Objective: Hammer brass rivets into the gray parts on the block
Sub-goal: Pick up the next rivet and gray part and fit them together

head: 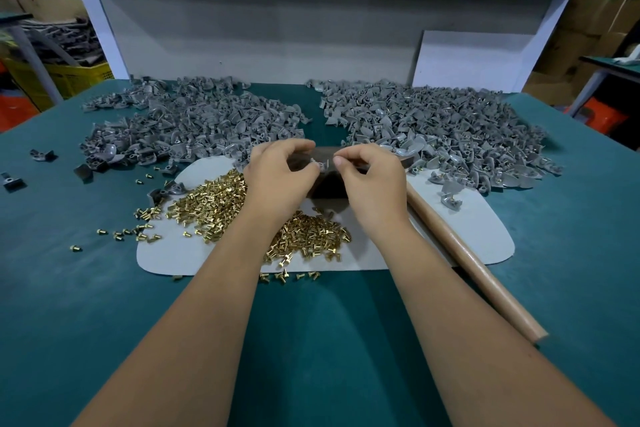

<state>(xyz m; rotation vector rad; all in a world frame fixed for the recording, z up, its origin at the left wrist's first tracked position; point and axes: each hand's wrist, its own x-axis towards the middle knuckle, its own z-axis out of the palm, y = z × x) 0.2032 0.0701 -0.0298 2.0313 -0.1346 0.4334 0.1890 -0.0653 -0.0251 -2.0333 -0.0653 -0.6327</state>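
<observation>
**Both hands at the block**

The left hand [277, 177] and right hand [372, 180] pinch one small gray part [320, 165] over the dark block [327, 184], mid-table. Brass rivets [214, 201] lie on the white mat [485, 239]; the hammer handle [474, 263] rests toward the table's right edge.

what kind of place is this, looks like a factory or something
Probably a small factory assembly bench: heaps of identical gray parts, a pile of brass rivets, and stacked cardboard boxes behind.
</observation>
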